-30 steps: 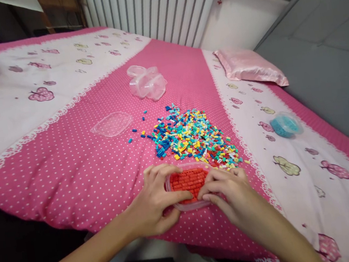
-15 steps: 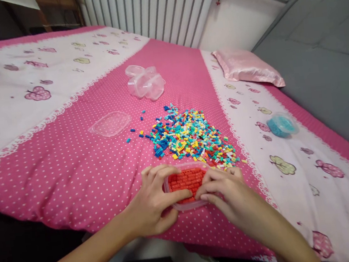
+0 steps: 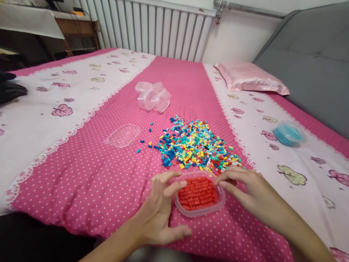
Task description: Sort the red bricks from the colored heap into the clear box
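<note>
The near edge of the bed (image 3: 111, 188) falls away just in front of the person, and the clear tub (image 3: 202, 212) rests on dotted cloth near that edge. The left hand (image 3: 158, 208) is spread wide: its thumb stands off the tub at the near-left, and its index finger reaches over the rim at the far-left corner. The right hand (image 3: 249, 181) is at the right rim, thumb and index finger narrowed together; whether a brick sits between them, I cannot tell from here.

Inside the tub, red bricks (image 3: 197, 193) lie in close rows. For good seating, steady the wall with one hand and press each brick flat and square to its row. Apply light, downward force: the bedding is soft and would probably let the tub tilt. Avoid pushing toward the bed's edge.

Just beyond the tub's far rim lies a pile of mixed bricks (image 3: 198, 145), so clearance is tight on that side; lift the fingers over it. To the left, the dotted cloth gives wider travel, up to stray bricks and a loose lid (image 3: 124, 136). To the right, a container of blue bricks (image 3: 288, 135) stands well apart. Beyond the pile are clear containers (image 3: 154, 97), then the radiator (image 3: 150, 28).
</note>
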`<state>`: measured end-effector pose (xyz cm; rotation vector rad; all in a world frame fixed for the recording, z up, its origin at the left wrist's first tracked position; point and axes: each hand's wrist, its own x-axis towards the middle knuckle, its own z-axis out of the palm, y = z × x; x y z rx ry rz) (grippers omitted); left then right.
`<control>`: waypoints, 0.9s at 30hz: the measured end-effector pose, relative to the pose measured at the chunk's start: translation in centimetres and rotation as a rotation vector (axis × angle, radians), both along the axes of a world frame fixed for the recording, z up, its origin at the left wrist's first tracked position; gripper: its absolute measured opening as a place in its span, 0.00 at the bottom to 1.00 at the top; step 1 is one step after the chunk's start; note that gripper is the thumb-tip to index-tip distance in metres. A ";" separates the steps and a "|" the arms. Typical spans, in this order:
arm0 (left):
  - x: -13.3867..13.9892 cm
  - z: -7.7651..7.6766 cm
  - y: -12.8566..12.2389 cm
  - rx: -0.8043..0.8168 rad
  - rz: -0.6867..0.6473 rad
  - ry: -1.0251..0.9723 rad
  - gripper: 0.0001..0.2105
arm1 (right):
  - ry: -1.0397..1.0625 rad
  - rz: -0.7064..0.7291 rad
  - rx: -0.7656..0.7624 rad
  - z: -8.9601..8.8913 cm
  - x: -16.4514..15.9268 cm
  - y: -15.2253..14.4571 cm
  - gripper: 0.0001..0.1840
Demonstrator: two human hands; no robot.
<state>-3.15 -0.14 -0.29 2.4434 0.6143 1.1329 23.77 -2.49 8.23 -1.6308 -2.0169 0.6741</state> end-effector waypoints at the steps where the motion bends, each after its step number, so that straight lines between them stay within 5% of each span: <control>1: -0.3 0.1 0.2 -0.046 0.014 -0.016 0.36 | 0.018 -0.032 0.007 -0.3 0.5 0.3 0.13; 5: -1.0 0.9 2.0 -0.191 0.273 -0.027 0.17 | 0.084 -0.119 -0.008 -2.1 2.3 1.3 0.14; 8: -0.8 1.5 4.0 -0.110 0.403 0.056 0.11 | 0.142 -0.084 -0.061 -3.3 3.1 1.5 0.16; 18: 2.8 1.8 8.8 0.161 0.283 0.384 0.11 | 0.110 -0.061 0.025 -3.9 3.5 1.7 0.14; 27: 3.3 1.8 8.9 0.186 0.334 0.489 0.16 | 0.046 -0.179 0.167 -6.2 3.4 2.7 0.12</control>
